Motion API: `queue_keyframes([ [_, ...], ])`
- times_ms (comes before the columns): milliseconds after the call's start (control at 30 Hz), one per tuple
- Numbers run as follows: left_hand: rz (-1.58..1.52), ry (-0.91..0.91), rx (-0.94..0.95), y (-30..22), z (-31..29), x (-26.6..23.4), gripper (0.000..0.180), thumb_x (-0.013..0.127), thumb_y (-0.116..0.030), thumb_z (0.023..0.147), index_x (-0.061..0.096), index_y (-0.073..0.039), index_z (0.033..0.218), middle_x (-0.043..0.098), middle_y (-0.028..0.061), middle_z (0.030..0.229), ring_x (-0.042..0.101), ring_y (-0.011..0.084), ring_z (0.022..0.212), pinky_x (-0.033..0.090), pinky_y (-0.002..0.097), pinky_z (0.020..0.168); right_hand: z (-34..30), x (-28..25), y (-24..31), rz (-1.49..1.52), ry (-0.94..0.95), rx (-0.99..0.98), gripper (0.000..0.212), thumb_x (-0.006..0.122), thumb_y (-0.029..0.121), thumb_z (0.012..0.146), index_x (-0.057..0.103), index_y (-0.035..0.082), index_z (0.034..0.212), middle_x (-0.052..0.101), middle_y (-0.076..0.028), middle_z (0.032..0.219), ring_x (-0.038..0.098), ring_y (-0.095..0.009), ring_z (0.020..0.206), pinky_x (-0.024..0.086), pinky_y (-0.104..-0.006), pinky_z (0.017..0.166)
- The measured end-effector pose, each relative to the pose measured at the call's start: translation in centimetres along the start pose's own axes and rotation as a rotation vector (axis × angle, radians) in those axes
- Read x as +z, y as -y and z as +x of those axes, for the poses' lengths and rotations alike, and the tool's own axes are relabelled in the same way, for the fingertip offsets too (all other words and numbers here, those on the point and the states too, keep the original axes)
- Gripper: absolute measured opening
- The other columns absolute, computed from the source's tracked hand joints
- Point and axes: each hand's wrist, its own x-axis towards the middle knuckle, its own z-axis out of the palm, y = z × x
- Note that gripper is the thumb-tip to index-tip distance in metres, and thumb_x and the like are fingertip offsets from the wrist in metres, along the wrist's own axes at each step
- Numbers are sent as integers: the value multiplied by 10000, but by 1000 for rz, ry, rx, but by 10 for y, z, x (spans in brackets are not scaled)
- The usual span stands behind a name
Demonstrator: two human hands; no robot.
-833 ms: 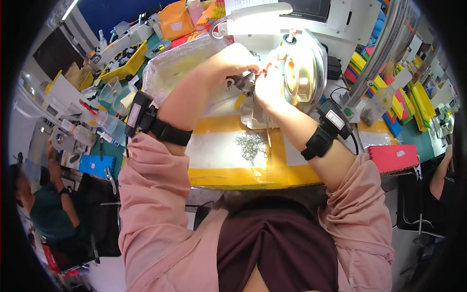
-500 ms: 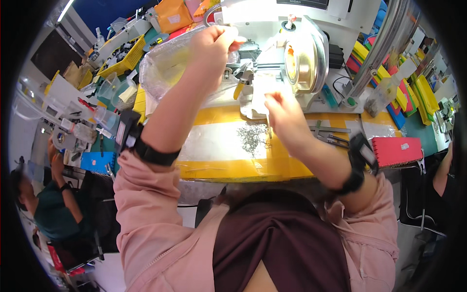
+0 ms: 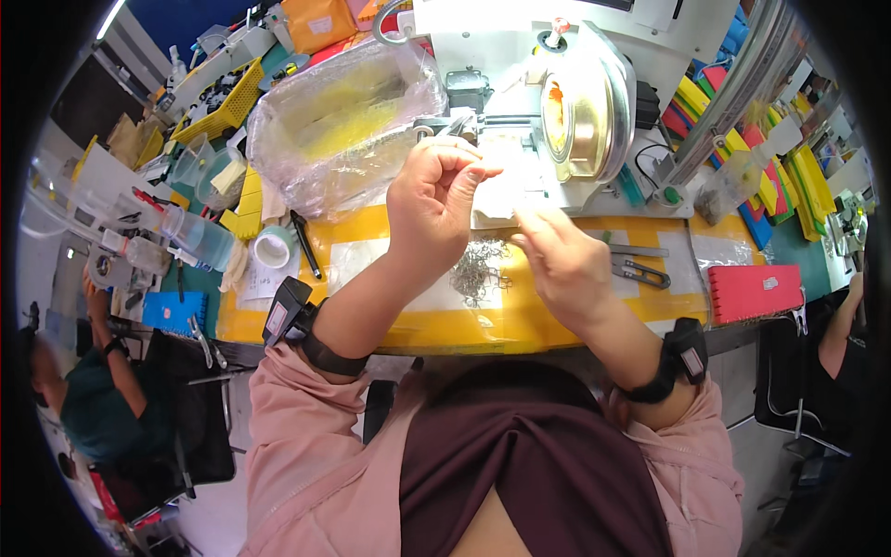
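My left hand (image 3: 434,200) hovers just in front of the machine, thumb and forefinger pinched; whatever is between them is too small to make out. To its right, my right hand (image 3: 568,277) is also closed, with its fingertips together beside a pile of small thin metal pieces (image 3: 475,275). That pile lies on a white patch of the yellow-taped bench top (image 3: 418,327). Behind my hands stands a white bench machine with a round pale-gold wheel (image 3: 583,121) and a metal slide (image 3: 510,121). Bright light washes out the part of the machine nearest my fingertips.
At the back left sits a plastic-wrapped box (image 3: 348,116). A tape roll (image 3: 273,249) and a black pen (image 3: 305,245) lie on the left. Thread snips (image 3: 640,272) and a red notebook (image 3: 756,291) lie on the right. Another person (image 3: 102,390) sits at the far left.
My left hand has come down and toward me from the machine's slide, uncovering the wrapped box. My right hand has shifted slightly nearer to me. The pliers-like tool by the slide no longer shows.
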Motion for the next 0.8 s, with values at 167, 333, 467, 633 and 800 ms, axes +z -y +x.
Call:
queue_keyframes([
  [167,118,-4,78,7,-4,-4,34,542,35,808,513,18,813,533,113,871,578,143,758,488,239,667,-1,-34,3,312,-144,15,177,551,18,804,555,-34,973,598,-163,875,603,-236,681,480,-286,596],
  [333,223,-22,166,10,-5,-5,43,556,33,790,535,-4,792,557,110,836,580,168,745,483,248,624,8,-50,5,384,-279,-66,142,485,12,833,548,-56,940,600,-161,846,600,-192,626,480,-256,564],
  [467,327,65,168,12,-9,-12,38,516,59,802,512,24,818,518,131,901,564,191,809,493,295,729,19,-51,4,370,-292,-150,130,482,-1,815,548,-48,918,603,-155,802,599,-212,616,489,-265,559],
  [633,263,116,98,15,-8,-16,58,471,84,814,490,36,840,489,135,923,567,191,856,493,282,758,38,-55,9,334,-230,-221,159,531,-7,776,549,-45,929,606,-146,778,609,-249,644,499,-288,554],
  [800,360,59,156,19,3,-13,66,579,1,771,528,-23,805,548,109,842,556,246,758,460,304,638,52,-47,8,299,-239,-163,176,574,-47,724,550,-33,897,600,-143,768,602,-257,633,488,-282,546],
])
